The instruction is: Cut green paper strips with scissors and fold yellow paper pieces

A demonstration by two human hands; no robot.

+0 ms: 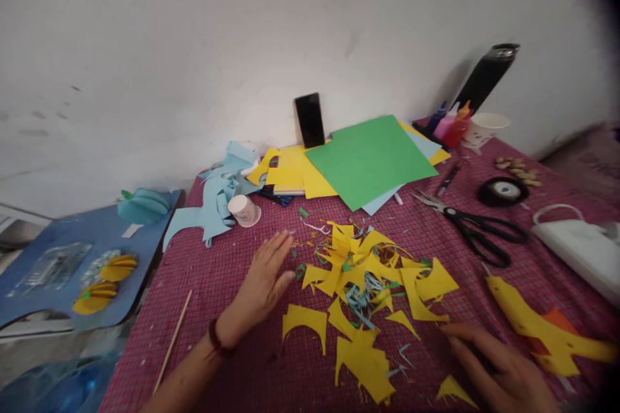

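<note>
Edge-down on the checked tablecloth, my left hand (pixel 265 281) is open, its fingers stretched out beside a heap of yellow paper scraps (pixel 368 264). Blue and green paper shreds (pixel 365 293) are mixed into the heap. On the heap's other side, my right hand (pixel 498 364) rests low with its fingers extended and nothing visible in them. A small yellow offcut (pixel 455 390) lies just beneath that hand. Between my hands are a curved yellow scrap (pixel 306 322) and a larger yellow piece (pixel 365 364). A paper cup (pixel 243 210) lies beyond my left fingertips.
Black-handled scissors (pixel 477 222), a tape roll (pixel 504 190) and a white glue gun (pixel 576 245) lie right. Green sheets (pixel 372 158) and a phone (pixel 310 119) are at the back, light-blue offcuts (pixel 220 197) left. A wooden stick (pixel 173 341) lies near the left edge.
</note>
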